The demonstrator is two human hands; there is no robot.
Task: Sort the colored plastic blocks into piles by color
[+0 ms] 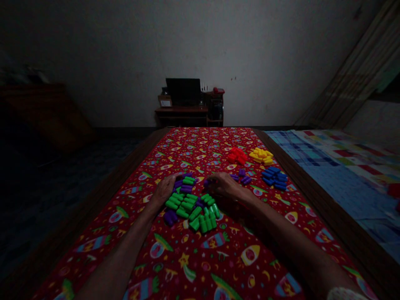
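A mixed pile of green plastic building blocks [189,203] and purple plastic building blocks [170,217] lies in front of me on the red patterned cloth [200,246]. My left hand [165,188] rests against the pile's left edge, its fingers stretched along the far purple pieces and partly hidden. At the pile's right side, my right hand [222,186] has its fingers closed around a purple block [206,183], mostly covered by the fingertips. Just beyond the right hand sits a small group of loose purple blocks [246,180].
Farther right are separate heaps of red blocks [236,156], yellow blocks [261,156] and blue blocks [275,178]. A bed with a blue checked cover [292,152] adjoins the table's right side. A dark monitor [183,91] stands on a desk by the far wall.
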